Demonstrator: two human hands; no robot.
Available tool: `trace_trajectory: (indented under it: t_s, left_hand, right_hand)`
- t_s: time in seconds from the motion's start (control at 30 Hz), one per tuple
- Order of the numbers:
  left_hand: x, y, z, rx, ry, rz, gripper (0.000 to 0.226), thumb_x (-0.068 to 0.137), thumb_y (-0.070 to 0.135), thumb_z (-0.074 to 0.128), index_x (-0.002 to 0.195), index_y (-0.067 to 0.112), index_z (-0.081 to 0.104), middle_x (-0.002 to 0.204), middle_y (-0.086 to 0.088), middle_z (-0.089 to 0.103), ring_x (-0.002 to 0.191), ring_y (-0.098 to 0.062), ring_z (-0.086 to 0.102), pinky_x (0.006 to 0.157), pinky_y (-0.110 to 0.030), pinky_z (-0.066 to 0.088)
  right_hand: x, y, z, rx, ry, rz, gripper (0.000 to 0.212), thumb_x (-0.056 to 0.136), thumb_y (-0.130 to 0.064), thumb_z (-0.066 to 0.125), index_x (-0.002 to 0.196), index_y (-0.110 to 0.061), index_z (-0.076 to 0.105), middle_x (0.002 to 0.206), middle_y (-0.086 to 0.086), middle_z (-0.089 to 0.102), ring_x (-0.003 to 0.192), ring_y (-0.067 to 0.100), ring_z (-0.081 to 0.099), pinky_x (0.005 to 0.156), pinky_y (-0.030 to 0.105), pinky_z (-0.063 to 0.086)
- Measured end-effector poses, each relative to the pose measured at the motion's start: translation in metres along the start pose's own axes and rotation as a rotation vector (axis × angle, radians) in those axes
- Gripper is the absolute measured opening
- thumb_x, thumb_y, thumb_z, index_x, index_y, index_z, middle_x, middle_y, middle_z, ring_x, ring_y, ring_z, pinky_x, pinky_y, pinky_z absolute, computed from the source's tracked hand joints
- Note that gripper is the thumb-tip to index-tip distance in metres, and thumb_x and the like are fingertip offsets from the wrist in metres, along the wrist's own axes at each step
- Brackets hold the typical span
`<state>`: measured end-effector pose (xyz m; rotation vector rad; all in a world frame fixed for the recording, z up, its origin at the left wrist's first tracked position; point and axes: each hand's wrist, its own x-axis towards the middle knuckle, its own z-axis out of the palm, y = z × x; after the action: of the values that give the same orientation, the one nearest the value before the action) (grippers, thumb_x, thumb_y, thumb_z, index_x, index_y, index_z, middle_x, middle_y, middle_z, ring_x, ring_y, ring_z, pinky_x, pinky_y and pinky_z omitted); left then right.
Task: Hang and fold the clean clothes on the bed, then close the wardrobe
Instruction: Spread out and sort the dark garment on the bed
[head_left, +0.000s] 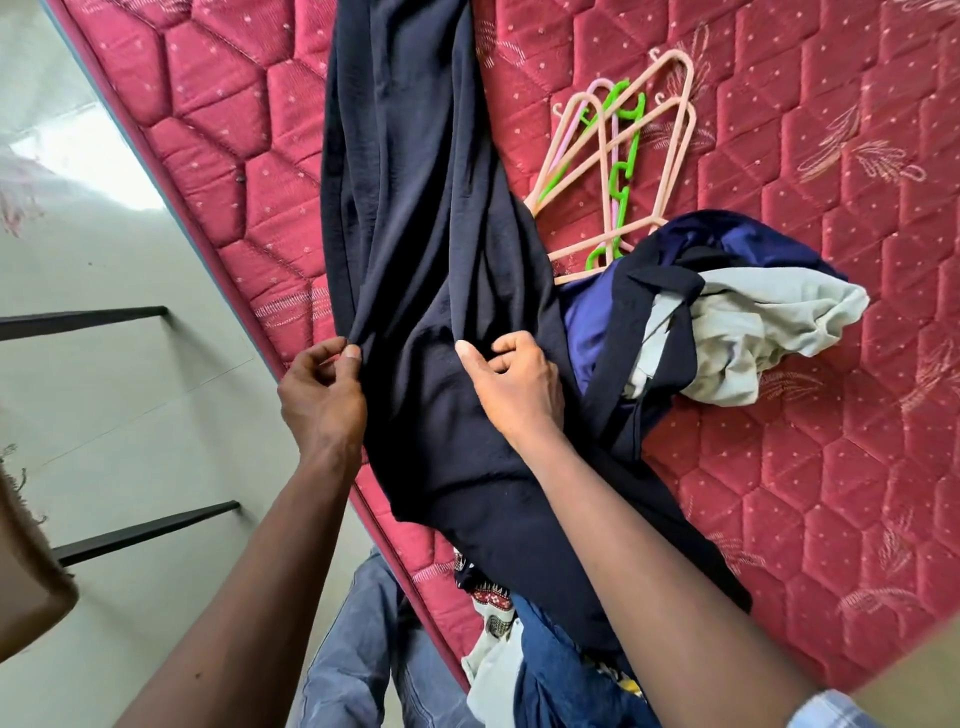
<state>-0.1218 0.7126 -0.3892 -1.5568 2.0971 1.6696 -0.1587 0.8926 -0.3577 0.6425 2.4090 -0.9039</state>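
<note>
A long dark navy garment (415, 208) lies stretched across the red quilted mattress (831, 467). My left hand (322, 395) pinches its left edge between thumb and fingers near the mattress edge. My right hand (514, 379) grips a fold of the same cloth a little to the right. A heap of blue, navy and pale grey clothes (727, 312) lies just right of my right hand. Several plastic hangers (618, 156), pink, beige and green, lie beyond that heap, partly tucked under it.
More clothes (519, 649), patterned, white and denim, are piled at the mattress edge below my right arm. Pale floor (130, 364) lies to the left, with two dark bars (145, 530) crossing it. A brown fringed thing (26, 571) sits at the far left.
</note>
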Motion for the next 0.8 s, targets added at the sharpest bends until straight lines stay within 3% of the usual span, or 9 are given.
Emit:
trace_trajectory:
  t_s: [0.1, 0.2, 0.33, 0.47, 0.57, 0.67, 0.73, 0.8]
  left_hand:
    - [0.003, -0.002, 0.001, -0.002, -0.132, -0.051, 0.010, 0.093, 0.019, 0.076, 0.086, 0.026, 0.075, 0.079, 0.010, 0.072, 0.072, -0.006, 0.063, 0.084, -0.035, 0.055]
    - [0.006, -0.003, 0.000, 0.039, -0.110, -0.088, 0.014, 0.087, 0.033, 0.078, 0.075, 0.029, 0.076, 0.077, 0.011, 0.074, 0.074, -0.010, 0.065, 0.092, -0.042, 0.058]
    - [0.007, 0.004, -0.003, 0.198, 0.058, -0.085, 0.024, 0.090, 0.044, 0.071, 0.075, 0.025, 0.072, 0.081, 0.004, 0.075, 0.081, -0.021, 0.070, 0.091, -0.040, 0.057]
    - [-0.003, 0.011, -0.005, 0.351, 0.096, -0.004, 0.025, 0.099, 0.038, 0.060, 0.091, 0.018, 0.072, 0.091, -0.006, 0.075, 0.093, -0.031, 0.068, 0.085, -0.032, 0.044]
    - [-0.011, 0.009, 0.001, 0.440, 0.046, 0.122, 0.026, 0.097, 0.038, 0.064, 0.091, 0.016, 0.074, 0.096, -0.011, 0.076, 0.095, -0.032, 0.069, 0.083, -0.035, 0.045]
    - [-0.014, 0.003, 0.009, 0.515, -0.032, 0.186, 0.025, 0.088, 0.045, 0.072, 0.092, 0.020, 0.075, 0.094, -0.014, 0.074, 0.100, -0.036, 0.067, 0.088, -0.041, 0.053]
    - [-0.016, 0.006, 0.011, 0.564, -0.069, 0.205, 0.023, 0.085, 0.043, 0.075, 0.095, 0.022, 0.074, 0.096, -0.014, 0.073, 0.103, -0.036, 0.065, 0.091, -0.041, 0.054]
    - [-0.015, 0.012, 0.012, 0.573, -0.132, 0.201, 0.018, 0.086, 0.037, 0.077, 0.095, 0.022, 0.073, 0.096, -0.010, 0.074, 0.102, -0.033, 0.066, 0.091, -0.039, 0.051]
  right_hand:
    - [-0.001, 0.000, -0.002, 0.012, -0.034, -0.041, 0.034, 0.088, -0.056, 0.070, 0.098, -0.024, 0.065, 0.073, -0.011, 0.065, 0.083, 0.016, 0.063, 0.077, 0.034, 0.047]
    - [0.005, 0.008, -0.013, 0.138, 0.073, -0.123, 0.026, 0.092, -0.030, 0.073, 0.073, -0.018, 0.060, 0.060, -0.010, 0.054, 0.063, 0.009, 0.050, 0.065, 0.031, 0.038]
    - [0.023, 0.017, -0.038, 0.343, 0.425, 0.021, 0.028, 0.091, -0.031, 0.074, 0.077, -0.008, 0.069, 0.067, -0.001, 0.063, 0.067, 0.017, 0.058, 0.072, 0.039, 0.049]
    - [0.026, 0.021, -0.054, 0.150, 0.545, -0.034, 0.023, 0.091, -0.033, 0.072, 0.087, -0.011, 0.073, 0.084, 0.006, 0.069, 0.082, 0.029, 0.064, 0.081, 0.039, 0.048]
    - [0.025, 0.017, -0.060, -0.134, 0.370, -0.127, 0.025, 0.094, -0.033, 0.069, 0.106, -0.012, 0.075, 0.118, 0.010, 0.065, 0.107, 0.032, 0.062, 0.089, 0.036, 0.044]
    - [0.027, 0.010, -0.061, -0.381, 0.147, -0.110, 0.035, 0.096, -0.041, 0.066, 0.125, -0.021, 0.069, 0.156, 0.003, 0.043, 0.124, 0.031, 0.059, 0.096, 0.039, 0.047]
    - [0.030, 0.004, -0.064, -0.475, 0.088, -0.115, 0.039, 0.094, -0.041, 0.068, 0.130, -0.026, 0.065, 0.163, 0.002, 0.034, 0.128, 0.033, 0.057, 0.100, 0.042, 0.046]
    - [0.037, 0.000, -0.068, -0.494, 0.063, -0.113, 0.039, 0.093, -0.036, 0.071, 0.130, -0.026, 0.066, 0.153, 0.007, 0.048, 0.128, 0.035, 0.057, 0.099, 0.043, 0.047]
